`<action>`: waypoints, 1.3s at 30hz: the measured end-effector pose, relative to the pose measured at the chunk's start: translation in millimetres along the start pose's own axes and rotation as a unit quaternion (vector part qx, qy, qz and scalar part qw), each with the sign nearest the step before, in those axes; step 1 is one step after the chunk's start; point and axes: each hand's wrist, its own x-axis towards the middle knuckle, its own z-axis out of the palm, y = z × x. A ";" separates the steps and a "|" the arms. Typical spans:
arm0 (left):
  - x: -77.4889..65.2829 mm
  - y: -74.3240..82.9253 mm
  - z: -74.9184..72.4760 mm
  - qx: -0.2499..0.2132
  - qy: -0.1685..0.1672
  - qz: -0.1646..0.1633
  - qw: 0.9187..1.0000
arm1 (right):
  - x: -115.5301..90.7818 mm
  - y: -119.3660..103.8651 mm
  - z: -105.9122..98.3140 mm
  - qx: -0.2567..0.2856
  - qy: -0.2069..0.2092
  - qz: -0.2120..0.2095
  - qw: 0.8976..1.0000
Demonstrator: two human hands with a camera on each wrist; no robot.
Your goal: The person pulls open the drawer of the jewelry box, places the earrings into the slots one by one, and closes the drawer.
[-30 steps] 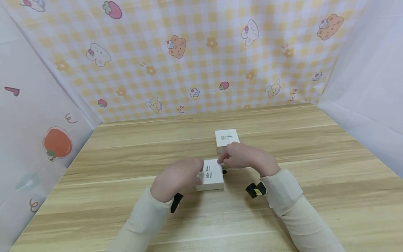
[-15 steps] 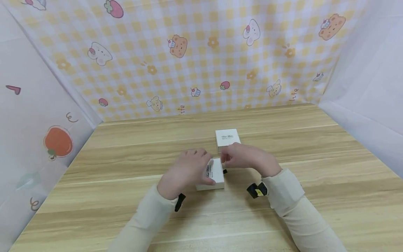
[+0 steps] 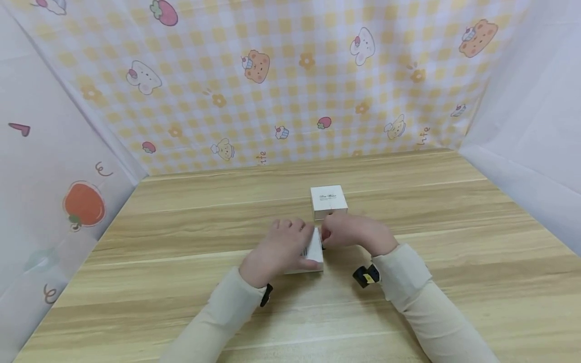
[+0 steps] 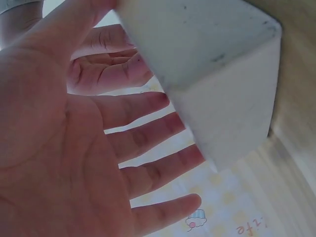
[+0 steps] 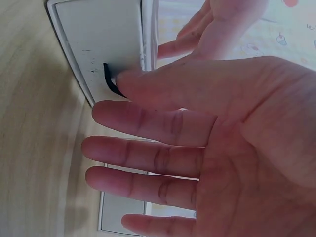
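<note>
A small white drawer-style gift box lies on the table under my left hand. That hand holds it across its width, thumb along the near edge and fingers at the far side; much of the printed lid is covered. At the box's right end is my right hand. In the right wrist view, a short black ribbon pull comes out of the box's end face and runs down between my thumb and index finger, which pinch it. The other right-hand fingers are extended.
A second white box with printed script stands just behind my right hand. The wood-grain table reaches back to a yellow checked cloth with cartoon prints. White cloth hangs at both sides.
My left hand has shifted right and spread over the box, its thumb now at the near edge. My right hand has moved slightly lower at the ribbon end. Both boxes stay in place.
</note>
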 end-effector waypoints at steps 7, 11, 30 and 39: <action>1.9 3.3 2.4 0.012 0.005 -0.007 1.000 | 1.4 0.3 1.8 -0.013 -0.001 -0.009 1.000; 2.0 4.5 2.5 0.016 0.004 -0.013 1.000 | 1.7 -2.5 2.0 -0.020 -0.002 -0.004 1.000; 5.8 5.3 5.4 -0.014 0.009 -0.025 1.000 | 4.3 -7.8 6.8 -0.054 0.028 0.006 0.998; 7.3 6.1 4.0 -0.019 0.004 -0.037 0.999 | 2.3 -14.4 11.4 -0.073 0.066 0.002 0.995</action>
